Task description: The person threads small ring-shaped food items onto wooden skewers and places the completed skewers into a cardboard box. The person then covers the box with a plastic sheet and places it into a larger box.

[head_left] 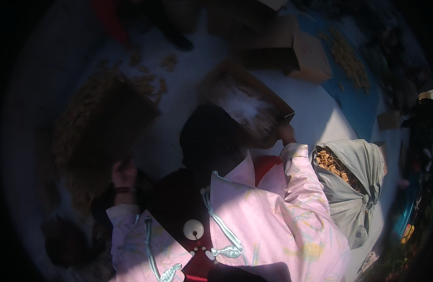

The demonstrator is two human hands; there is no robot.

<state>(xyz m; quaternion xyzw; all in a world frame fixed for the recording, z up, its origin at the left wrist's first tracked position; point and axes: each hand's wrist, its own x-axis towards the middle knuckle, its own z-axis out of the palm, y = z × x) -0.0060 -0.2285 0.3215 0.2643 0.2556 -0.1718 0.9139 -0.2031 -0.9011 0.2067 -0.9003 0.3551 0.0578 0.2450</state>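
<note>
My right hand (286, 134) grips the near right corner of an open cardboard box (284, 105). Inside that box lies a whitish, blurred heap (247, 104) that I cannot make out further. My left hand (124, 175), with a dark red band at the wrist, is in deep shadow at the left. It is beside the near side of a large dark heap of small brown pieces (80, 122) and a dark box-like shape (131, 101). Its fingers are too dim to tell whether they hold anything.
A tied grey-green sack (350, 188) of small tan pieces (331, 164) stands right of my right arm. Cardboard boxes (310, 54) stand at the back. More tan pieces (350, 58) lie on a blue sheet (353, 105). A person's dark shoe (182, 43) shows far off.
</note>
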